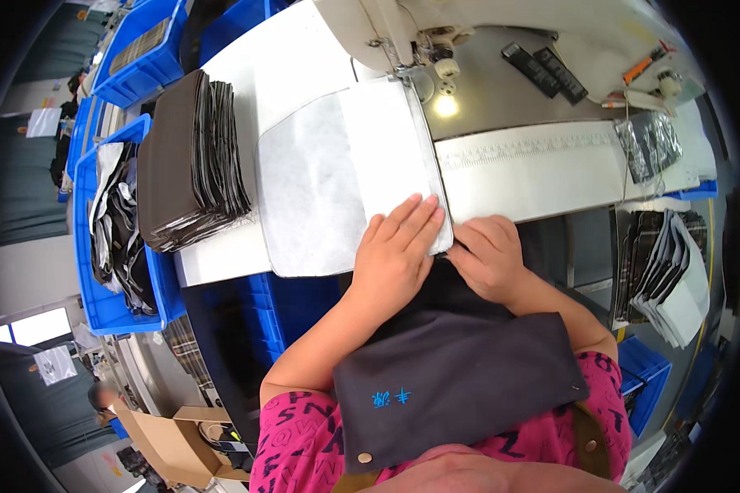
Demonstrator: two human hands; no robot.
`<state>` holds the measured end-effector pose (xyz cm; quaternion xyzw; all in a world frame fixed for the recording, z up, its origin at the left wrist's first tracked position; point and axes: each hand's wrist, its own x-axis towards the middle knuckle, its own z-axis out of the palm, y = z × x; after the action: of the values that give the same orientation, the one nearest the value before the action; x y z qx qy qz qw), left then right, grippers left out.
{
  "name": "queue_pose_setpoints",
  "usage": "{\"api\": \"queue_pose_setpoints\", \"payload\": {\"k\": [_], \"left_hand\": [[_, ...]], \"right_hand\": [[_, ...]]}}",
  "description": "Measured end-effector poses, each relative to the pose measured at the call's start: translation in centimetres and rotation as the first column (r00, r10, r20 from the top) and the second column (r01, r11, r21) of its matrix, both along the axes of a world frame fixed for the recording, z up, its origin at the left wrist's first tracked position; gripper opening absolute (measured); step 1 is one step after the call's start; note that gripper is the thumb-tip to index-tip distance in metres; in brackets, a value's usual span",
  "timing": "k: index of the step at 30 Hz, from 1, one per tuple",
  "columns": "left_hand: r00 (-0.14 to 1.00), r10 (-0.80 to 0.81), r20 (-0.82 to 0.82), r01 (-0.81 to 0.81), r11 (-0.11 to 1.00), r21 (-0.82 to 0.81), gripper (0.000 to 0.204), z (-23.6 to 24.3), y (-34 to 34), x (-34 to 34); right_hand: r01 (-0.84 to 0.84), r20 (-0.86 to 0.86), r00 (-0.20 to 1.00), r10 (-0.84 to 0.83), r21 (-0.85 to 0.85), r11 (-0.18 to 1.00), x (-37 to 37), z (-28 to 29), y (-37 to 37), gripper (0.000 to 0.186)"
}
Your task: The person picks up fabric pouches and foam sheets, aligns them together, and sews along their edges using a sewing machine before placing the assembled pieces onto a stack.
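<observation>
A white fabric panel (312, 189) with rounded corners and a dark edge lies flat on the sewing table. Its far right edge sits at the needle area of a sewing machine (370, 29). On the panel's near right part my left hand (396, 259) rests palm down, fingers stretched out. My right hand (492, 256) is at the panel's near right corner, with thumb and fingers pinched on the edge there. The exact bit of edge between those fingers is partly hidden. To the left stands a tall stack of dark brown panels (171, 156).
Blue bins (86, 283) line the left side, one filled with dark and white scraps (115, 222). A ruler strip (534, 148) crosses the table on the right. Beyond it lie black packets (543, 72), an orange tool (645, 64) and a clear bag (649, 146). Panels (678, 271) hang at right.
</observation>
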<state>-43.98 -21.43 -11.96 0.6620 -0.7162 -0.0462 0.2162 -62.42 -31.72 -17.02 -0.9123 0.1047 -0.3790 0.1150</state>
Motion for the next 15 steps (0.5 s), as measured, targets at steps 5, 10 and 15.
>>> {"api": "queue_pose_setpoints", "payload": {"k": [5, 10, 15], "left_hand": [[1.000, -0.010, -0.024, 0.010, 1.000, 0.010, 0.066, 0.0, 0.1, 0.3], [0.999, -0.011, -0.041, 0.012, 1.000, 0.019, 0.064, -0.1, -0.6, 1.0], [0.997, -0.021, -0.069, 0.021, 1.000, 0.001, 0.061, 0.0, -2.0, 1.9]], "right_hand": [[-0.011, -0.058, 0.998, 0.011, -0.003, 1.000, -0.4, 0.6, 0.0, 0.019], [0.003, -0.071, 0.997, -0.003, 0.010, 1.000, 0.1, 1.1, -0.5, 0.024], [0.024, -0.164, 0.986, -0.016, 0.046, 0.999, 0.5, 2.1, -1.4, 0.032]]}}
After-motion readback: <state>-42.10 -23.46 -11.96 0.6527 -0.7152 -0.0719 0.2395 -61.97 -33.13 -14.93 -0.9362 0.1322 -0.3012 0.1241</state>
